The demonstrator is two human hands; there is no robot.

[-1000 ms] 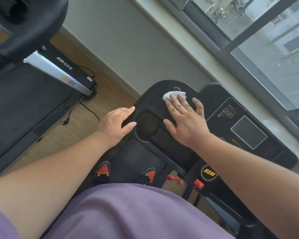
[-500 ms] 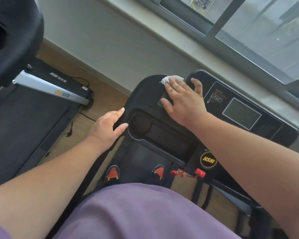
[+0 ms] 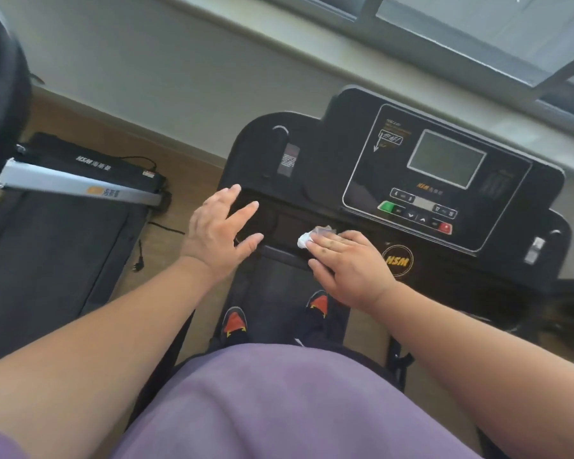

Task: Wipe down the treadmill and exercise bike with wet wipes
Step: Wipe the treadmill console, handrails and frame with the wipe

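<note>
I stand on a black treadmill whose console fills the middle of the view, with a grey screen and a row of buttons below it. My right hand lies flat, fingers straight, and presses a crumpled white wet wipe onto the console's near edge, left of the round HSM logo. My left hand rests open on the console's left front corner, fingers spread.
A second treadmill with a silver side rail lies on the wooden floor to the left, its cable and plug beside it. A grey wall and window frame run behind the console. My shoes show on the belt below.
My right hand has slid the wipe from the console's far left top back to its near edge. The view has tilted, showing the whole display panel. My left hand stays on the left corner.
</note>
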